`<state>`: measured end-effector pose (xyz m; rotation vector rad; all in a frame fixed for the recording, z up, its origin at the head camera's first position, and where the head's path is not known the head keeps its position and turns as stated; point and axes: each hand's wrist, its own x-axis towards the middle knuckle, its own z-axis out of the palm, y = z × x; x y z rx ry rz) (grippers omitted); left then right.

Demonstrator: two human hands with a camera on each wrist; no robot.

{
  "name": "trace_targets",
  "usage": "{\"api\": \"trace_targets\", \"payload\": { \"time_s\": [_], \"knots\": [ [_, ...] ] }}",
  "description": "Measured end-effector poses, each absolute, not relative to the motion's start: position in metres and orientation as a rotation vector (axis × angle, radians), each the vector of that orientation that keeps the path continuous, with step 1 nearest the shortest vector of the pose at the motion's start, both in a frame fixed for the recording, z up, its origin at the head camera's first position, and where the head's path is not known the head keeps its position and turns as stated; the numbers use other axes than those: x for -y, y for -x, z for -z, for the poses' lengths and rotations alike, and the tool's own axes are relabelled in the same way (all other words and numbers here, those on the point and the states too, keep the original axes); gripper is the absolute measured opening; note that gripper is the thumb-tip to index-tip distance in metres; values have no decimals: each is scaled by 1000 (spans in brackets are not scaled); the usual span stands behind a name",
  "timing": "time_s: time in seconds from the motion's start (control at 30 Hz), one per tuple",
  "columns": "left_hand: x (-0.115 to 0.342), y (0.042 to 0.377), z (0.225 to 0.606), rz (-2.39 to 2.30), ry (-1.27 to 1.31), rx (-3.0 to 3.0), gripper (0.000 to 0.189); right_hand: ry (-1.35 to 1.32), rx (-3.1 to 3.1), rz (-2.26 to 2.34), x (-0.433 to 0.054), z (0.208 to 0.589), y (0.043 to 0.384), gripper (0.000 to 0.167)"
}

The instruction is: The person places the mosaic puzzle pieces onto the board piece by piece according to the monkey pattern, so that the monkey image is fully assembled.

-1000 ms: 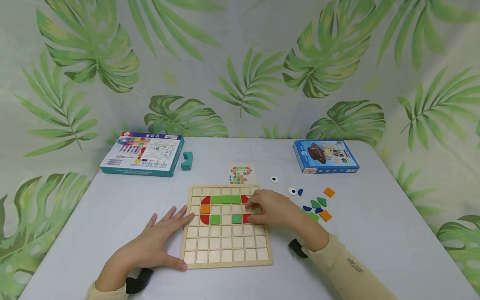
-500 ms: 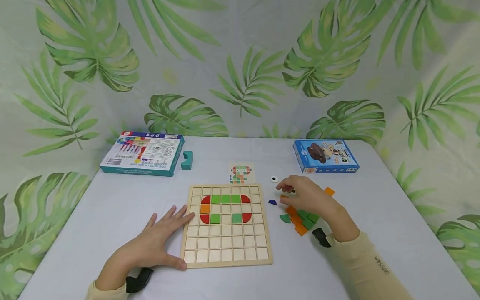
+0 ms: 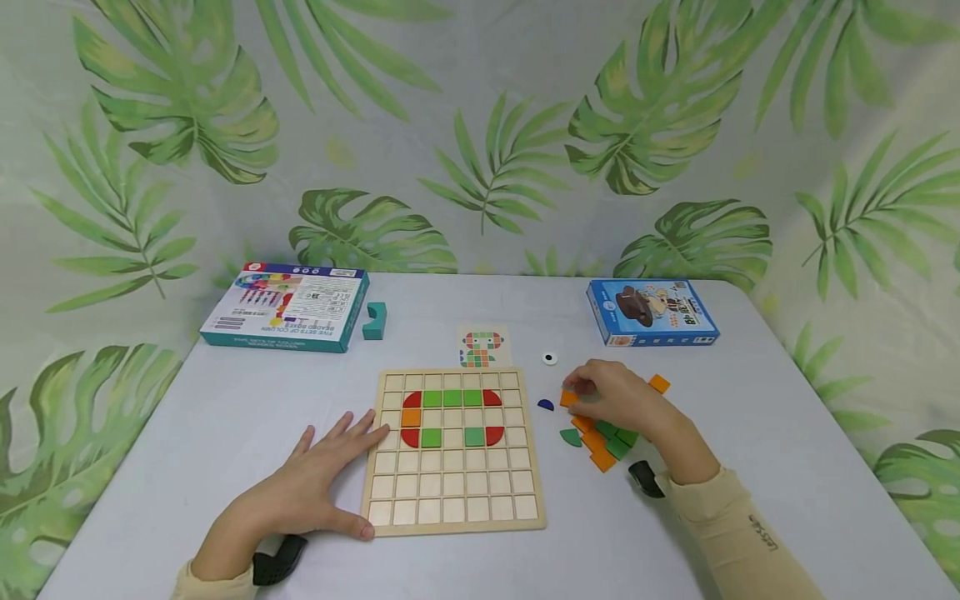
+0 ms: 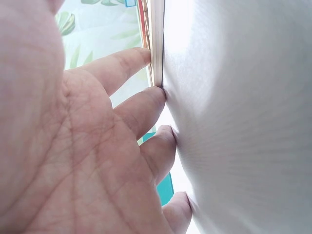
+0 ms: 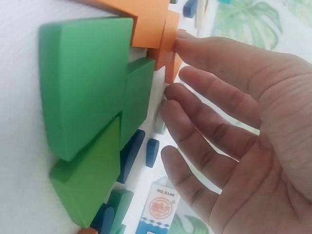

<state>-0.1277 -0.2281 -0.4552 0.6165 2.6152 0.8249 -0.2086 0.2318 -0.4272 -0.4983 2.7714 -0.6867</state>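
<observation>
My left hand (image 3: 318, 483) is spread at the left side of a wooden grid board (image 3: 453, 531), fingers and thumb touching its edge. In the left wrist view the fingertips (image 4: 158, 95) meet the board's rim (image 4: 157, 44). Red, green and one orange tile (image 3: 411, 417) sit in upper cells of the board. My right hand (image 3: 618, 396) is over the loose pieces to the right, thumb and forefinger at an orange square tile (image 3: 569, 398), which they pinch. In the right wrist view, green tiles (image 5: 90, 87) and more orange tiles (image 5: 151, 27) lie close beside the right hand (image 5: 234, 122).
A pattern card (image 3: 483, 347) lies behind the board. A round eye piece (image 3: 550, 358), a blue half-circle (image 3: 546, 405) and a green quarter piece (image 3: 571, 437) lie nearby. Boxes stand at back left (image 3: 285, 308) and back right (image 3: 652, 312), with a teal block (image 3: 374, 322) between them.
My right hand has left the board's red pieces and moved right to the loose tiles, its fingers closing at an orange one. The left hand has stayed at the board.
</observation>
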Motion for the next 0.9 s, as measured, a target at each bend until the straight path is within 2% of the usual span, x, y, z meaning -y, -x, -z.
{"api": "trace_targets", "payload": {
  "time_s": [0.6, 0.9],
  "knots": [
    [229, 127, 455, -827, -631, -2628, 123, 494, -2837, 671, -226, 423, 210, 26],
    [229, 127, 455, -826, -636, -2624, 124, 617, -2814, 714, -205, 414, 208, 25]
  ]
}}
